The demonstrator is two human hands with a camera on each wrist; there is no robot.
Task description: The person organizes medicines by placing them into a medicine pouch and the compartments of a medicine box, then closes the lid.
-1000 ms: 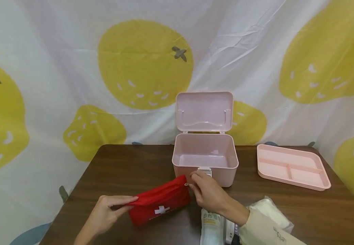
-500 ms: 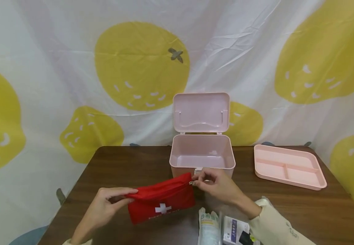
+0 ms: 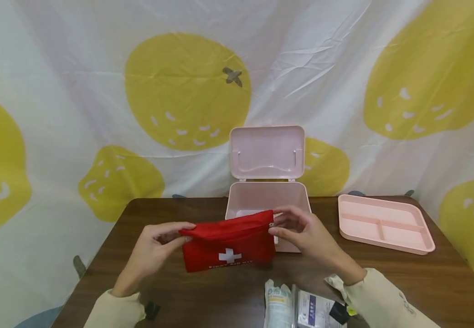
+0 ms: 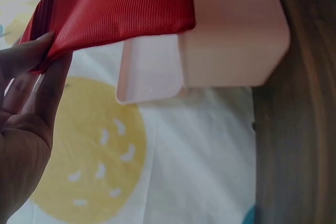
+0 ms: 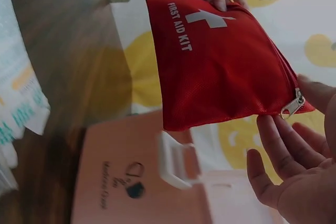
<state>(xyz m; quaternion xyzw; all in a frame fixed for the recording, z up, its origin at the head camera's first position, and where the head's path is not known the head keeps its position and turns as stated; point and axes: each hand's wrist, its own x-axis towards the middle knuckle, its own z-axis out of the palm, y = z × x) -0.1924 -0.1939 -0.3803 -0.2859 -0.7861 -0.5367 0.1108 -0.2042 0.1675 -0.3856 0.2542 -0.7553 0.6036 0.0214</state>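
A red first aid pouch (image 3: 229,243) with a white cross is held up in front of the open pink medicine box (image 3: 290,246). My left hand (image 3: 151,250) pinches its upper left corner between thumb and fingers. At the opposite end my right hand (image 3: 315,239) holds the corner beside the metal zipper pull (image 5: 294,104). The zipper's slider sits at that end. In the left wrist view the pouch's ribbed back (image 4: 126,9) shows. Its underside hangs above the table, and the pouch hides part of the box's front.
A pink divided tray (image 3: 384,223) lies at the right back of the table (image 3: 179,296). Near the front edge are a gauze bandage pack (image 3: 279,303), a white and purple box (image 3: 312,310) and a clear packet partly under my right sleeve. The box lid (image 3: 267,152) stands upright.
Both hands have raised the pouch and brought it right, in front of the box. My right hand has shifted from the zipper pull to gripping the pouch's corner.
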